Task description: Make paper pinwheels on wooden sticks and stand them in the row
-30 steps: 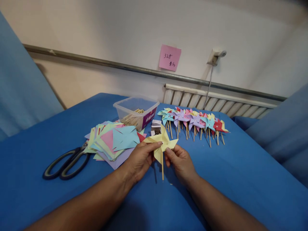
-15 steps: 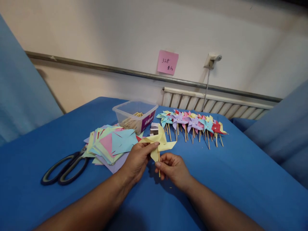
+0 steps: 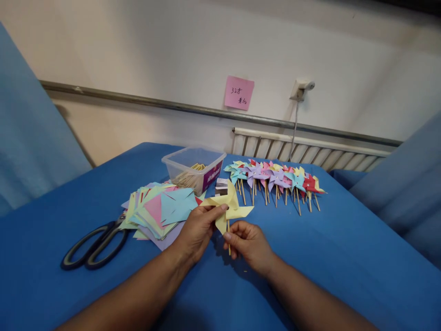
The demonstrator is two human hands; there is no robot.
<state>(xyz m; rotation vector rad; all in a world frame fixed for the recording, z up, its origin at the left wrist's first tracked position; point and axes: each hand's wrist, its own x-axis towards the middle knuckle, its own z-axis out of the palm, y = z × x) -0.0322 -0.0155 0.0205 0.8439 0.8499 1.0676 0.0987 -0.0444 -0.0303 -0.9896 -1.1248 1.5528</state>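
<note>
A yellow paper pinwheel (image 3: 233,202) is held upright in front of me, its blades folded toward the centre. My left hand (image 3: 200,230) pinches it at the middle, thumb in front and the other fingers behind. Below the blades, my right hand (image 3: 248,243) grips the thin wooden stick (image 3: 228,225) between thumb and fingers. Part of the pinwheel's left side is covered by my left thumb. Just behind it stands a small box (image 3: 221,186), partly hidden by the top blade.
Slit paper squares (image 3: 151,209) lie piled at left, with scissors (image 3: 94,243) partly under them. A clear plastic box (image 3: 195,168) of wooden sticks stands behind. Several finished pinwheels (image 3: 275,177) lie in a row at back right on the blue cloth (image 3: 327,266). A radiator (image 3: 310,149) is behind.
The view has shifted slightly. Both hands keep their hold on the yellow pinwheel, with hardly any movement.
</note>
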